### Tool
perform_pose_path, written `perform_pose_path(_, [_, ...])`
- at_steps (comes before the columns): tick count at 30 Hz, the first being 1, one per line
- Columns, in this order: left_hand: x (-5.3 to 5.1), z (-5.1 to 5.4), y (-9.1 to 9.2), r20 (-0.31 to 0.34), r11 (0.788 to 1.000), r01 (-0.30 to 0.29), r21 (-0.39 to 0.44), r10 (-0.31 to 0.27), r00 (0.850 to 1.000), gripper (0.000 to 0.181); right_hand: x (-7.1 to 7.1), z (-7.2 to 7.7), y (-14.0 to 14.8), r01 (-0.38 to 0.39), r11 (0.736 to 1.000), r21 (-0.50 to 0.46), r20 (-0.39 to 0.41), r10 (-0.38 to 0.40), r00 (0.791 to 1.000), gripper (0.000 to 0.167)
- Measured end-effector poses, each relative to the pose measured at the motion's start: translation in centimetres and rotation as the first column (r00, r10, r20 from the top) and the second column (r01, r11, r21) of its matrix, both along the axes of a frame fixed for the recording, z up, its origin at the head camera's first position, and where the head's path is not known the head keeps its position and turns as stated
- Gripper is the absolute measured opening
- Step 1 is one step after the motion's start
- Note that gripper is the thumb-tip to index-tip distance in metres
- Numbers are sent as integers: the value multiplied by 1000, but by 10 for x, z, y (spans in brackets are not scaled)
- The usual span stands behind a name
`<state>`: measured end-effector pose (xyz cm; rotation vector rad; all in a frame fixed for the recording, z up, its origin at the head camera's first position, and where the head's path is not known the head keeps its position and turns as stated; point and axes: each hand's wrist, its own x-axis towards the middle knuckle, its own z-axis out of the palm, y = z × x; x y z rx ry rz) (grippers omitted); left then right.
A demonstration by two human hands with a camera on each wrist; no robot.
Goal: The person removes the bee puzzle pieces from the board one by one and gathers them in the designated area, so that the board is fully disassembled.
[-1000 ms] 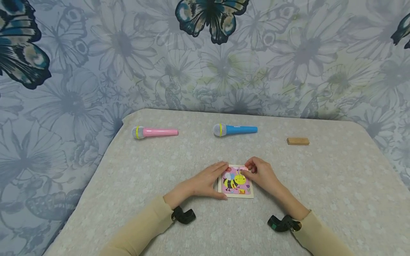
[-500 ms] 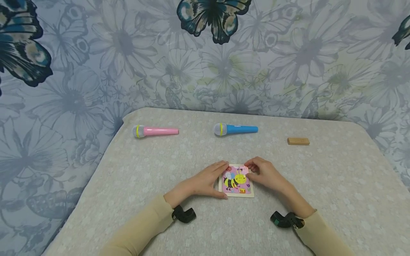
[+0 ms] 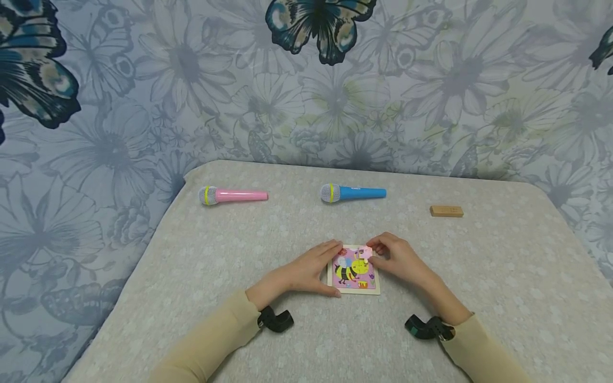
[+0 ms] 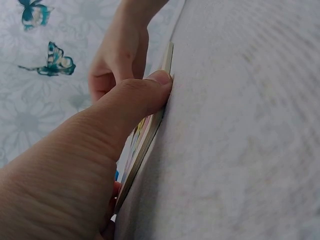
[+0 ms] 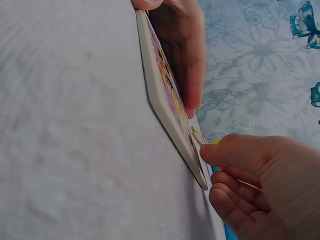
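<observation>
A small square wooden jigsaw puzzle (image 3: 354, 292) with a bee picture lies on the table in the head view. My left hand (image 3: 311, 270) holds it along its left side, the thumb at the near edge and the fingers at the far corner. At the puzzle's upper right corner my right hand (image 3: 395, 259) pinches a puzzle piece (image 5: 197, 135) between thumb and fingers. That piece stands tilted up from the board in the right wrist view. From the left wrist view, the left thumb (image 4: 159, 79) presses the frame's edge; most of the picture is hidden there.
Behind the puzzle lie a pink toy microphone (image 3: 241, 196) at left and a blue toy microphone (image 3: 361, 193) in the middle. A small wooden block (image 3: 446, 211) sits to the right. Patterned cloth (image 3: 306, 133) hangs behind the table's far edge.
The right hand has shifted slightly at the upper right corner; its thumb has drawn back to the right and a pale pink piece shows at its fingertips. The left hand stays put.
</observation>
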<state>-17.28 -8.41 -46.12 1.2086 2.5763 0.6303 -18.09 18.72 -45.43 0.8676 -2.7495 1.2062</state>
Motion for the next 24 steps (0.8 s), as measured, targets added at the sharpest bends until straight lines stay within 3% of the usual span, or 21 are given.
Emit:
perform_pose_path(6, [1,-1,0,-14,1000,4,-4,-4,1000,106,-2,3,7,4,999,-32,-55,-6,998,28])
perform_pose_path(13, [0,-2,-1,-7,1000,2,-10,-2,1000,106,-6,22,27,34,995,-91,-51,-39,998,28])
perform_pose_path(24, [-1,-4,0,-11,1000,4,-15,-4,1000,106,-4,41,102,180,980,-83,6,-180,984,33])
